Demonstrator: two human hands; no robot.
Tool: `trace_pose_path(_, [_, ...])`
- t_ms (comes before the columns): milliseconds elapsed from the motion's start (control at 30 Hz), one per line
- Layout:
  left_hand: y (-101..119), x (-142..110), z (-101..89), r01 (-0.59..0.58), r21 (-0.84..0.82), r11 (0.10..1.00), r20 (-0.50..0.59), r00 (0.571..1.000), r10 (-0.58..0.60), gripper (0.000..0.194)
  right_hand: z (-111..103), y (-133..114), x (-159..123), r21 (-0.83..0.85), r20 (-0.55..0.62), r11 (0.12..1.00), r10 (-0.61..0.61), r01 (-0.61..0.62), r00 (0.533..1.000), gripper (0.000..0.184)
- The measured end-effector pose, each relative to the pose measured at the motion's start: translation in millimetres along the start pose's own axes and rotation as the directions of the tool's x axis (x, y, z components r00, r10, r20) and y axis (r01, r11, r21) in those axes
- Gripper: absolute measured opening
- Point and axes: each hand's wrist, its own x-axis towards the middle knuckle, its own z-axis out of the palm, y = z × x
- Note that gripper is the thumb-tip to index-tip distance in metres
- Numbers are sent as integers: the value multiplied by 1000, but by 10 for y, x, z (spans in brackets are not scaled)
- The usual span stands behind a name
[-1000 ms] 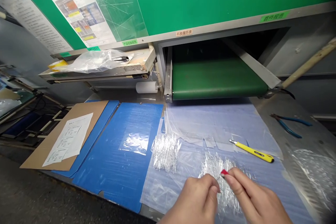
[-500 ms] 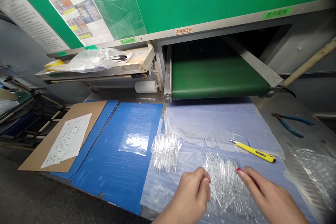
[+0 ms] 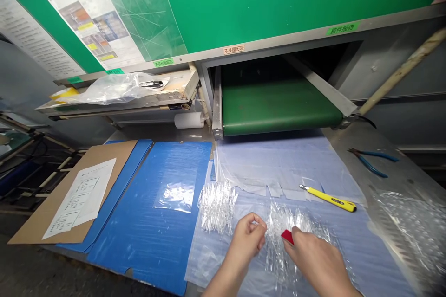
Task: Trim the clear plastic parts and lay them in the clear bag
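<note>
Thin clear plastic rods lie in a loose, tangled heap on a translucent plastic sheet, near the front edge of the counter, crossing each other at all angles and glinting. A tidier bundle of the same rods sits just to the heap's left. The left hand hovers at the heap's left side with its fingers curled, thumb and forefinger pressed together in a pinch; whether a rod lies between them is too small to tell. The right hand comes in from the lower right, fingers bent over the heap, with a red patch at the fingertip; whether it grips anything cannot be told. A yellow utility knife lies on the sheet beyond the heap, and blue-handled pliers rest on the steel counter at the right.
</note>
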Motion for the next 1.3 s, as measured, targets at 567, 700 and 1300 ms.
trace_pose_path(567, [257,-114,313,-71,-122,990,29,997,75,31,-5,168,-252,770,-67,636,141,-39,988,25])
trace_pose_path(700, [311,-190,262,-36,-60,998,62,997,40,24,-165,288,-179,876,-45,478,221,-68,974,33])
trace_pose_path(1300, [-17,157,324,-127,161,979,47,992,121,10,92,494,196,865,116,469,167,-182,979,34])
